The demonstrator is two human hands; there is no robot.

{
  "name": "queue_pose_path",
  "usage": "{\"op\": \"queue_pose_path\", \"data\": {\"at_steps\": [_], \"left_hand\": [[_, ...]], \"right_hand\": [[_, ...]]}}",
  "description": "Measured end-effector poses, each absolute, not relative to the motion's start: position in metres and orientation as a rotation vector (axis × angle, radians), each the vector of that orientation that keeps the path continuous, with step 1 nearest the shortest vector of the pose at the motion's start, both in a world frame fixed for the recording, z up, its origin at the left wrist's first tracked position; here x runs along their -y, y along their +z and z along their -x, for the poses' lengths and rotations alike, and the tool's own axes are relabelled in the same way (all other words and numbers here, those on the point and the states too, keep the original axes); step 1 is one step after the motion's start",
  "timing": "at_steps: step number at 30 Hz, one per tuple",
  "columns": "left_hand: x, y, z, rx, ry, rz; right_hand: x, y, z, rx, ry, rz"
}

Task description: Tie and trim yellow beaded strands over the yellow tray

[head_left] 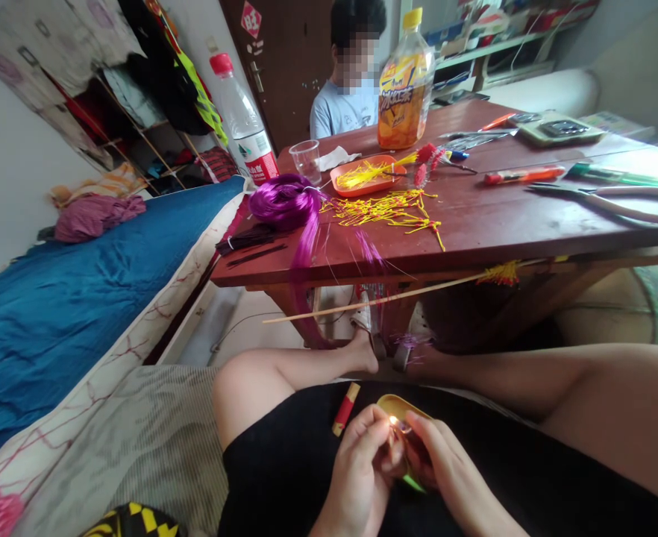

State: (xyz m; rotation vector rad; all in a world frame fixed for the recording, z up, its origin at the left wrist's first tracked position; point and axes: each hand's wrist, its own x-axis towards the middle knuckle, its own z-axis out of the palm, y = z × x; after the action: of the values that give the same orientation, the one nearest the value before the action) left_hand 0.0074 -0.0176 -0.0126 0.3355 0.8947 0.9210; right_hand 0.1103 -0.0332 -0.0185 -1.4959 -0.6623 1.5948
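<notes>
Over my lap, my left hand point(362, 459) and my right hand point(444, 455) meet with fingers closed. A small flame point(393, 421) burns between the fingertips. The right hand grips what looks like a lighter point(414, 483), its bright green end showing beneath the fingers. My left fingers pinch beside the flame; whatever is between them is too small to make out. Just behind the hands, a yellow tray point(396, 403) rests on the black cloth point(284, 455) over my lap. A small red tube with gold ends point(345, 409) lies left of the tray.
The red table point(463, 216) holds a purple fiber bundle point(284, 201), yellow strands point(385, 209), an orange tray point(362, 190), pliers point(614, 201) and bottles point(407, 97). A thin stick point(374, 300) juts below its edge. Another person point(343, 108) sits across. A blue bed point(83, 276) stands left.
</notes>
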Motion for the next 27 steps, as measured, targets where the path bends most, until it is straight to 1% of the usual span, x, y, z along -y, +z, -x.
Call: {"op": "queue_pose_path", "data": {"at_steps": [3,9,15,27], "left_hand": [[0.0172,-0.0124,-0.0076,-0.886,0.919,-0.327],[0.0174,-0.0143,-0.0084,-0.868,0.931,-0.311],[0.0183,-0.0177,-0.0072,-0.823,0.929,-0.337],[0.0169,-0.0187,-0.0086,-0.804,0.932,-0.326]], "right_hand": [[0.0314,-0.0135,-0.1099,0.664,1.641,1.473],[0.0316,-0.0127,-0.1091,0.619,1.609,1.441],[0.0314,-0.0093,-0.1087,0.578,1.647,1.384],[0.0311,-0.0096,-0.109,0.626,1.646,1.353]]}}
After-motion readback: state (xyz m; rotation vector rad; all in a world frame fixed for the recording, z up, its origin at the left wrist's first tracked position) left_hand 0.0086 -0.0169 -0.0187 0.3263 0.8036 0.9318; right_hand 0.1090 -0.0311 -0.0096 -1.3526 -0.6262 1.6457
